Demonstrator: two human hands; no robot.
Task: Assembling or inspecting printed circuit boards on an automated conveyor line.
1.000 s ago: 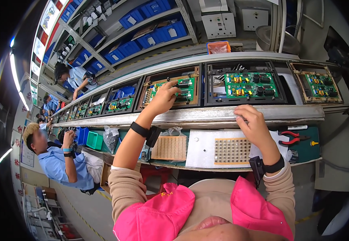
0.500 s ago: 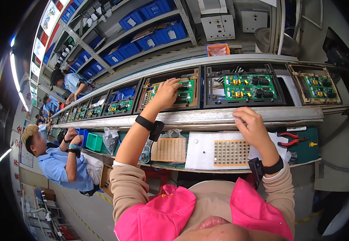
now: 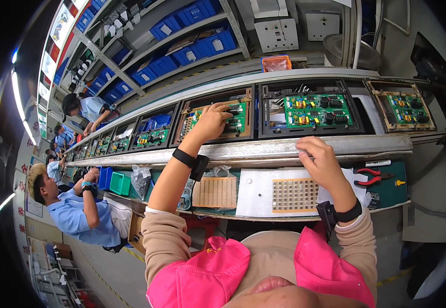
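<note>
Head view: a person at an assembly line, both forearms reaching up from the lower edge.
Left hand point(image 3: 210, 122): stretched far across the rail, fingers point(image 3: 222, 107) pinched narrow and pressed on a green circuit board point(image 3: 229, 119); whether a small part sits between them cannot be told.
Green circuit board: lies in a brown carrier frame point(image 3: 217, 121) on the conveyor, far left of centre.
Right hand point(image 3: 321, 163): resting on the metal rail point(image 3: 264, 150), fingers curled in close — what they grip, if anything, is hidden.
Second board point(image 3: 315, 110): green, in a black frame, just far of the right hand, untouched.
Third board point(image 3: 402, 109): far right, in a brown frame.
Bench point(image 3: 385, 192): near side of the rail, green mat showing at the right.
Component trays: a tan grid tray point(image 3: 215, 192) at left and a grid tray of small dark parts point(image 3: 295, 195) on a white sheet point(image 3: 256, 191).
Red-handled pliers point(image 3: 371, 177): right of the trays.
Blue bins point(image 3: 202, 43): on far shelving.
Co-worker point(image 3: 79, 210): seated at left — blue shirt, hands at the bench.
</note>
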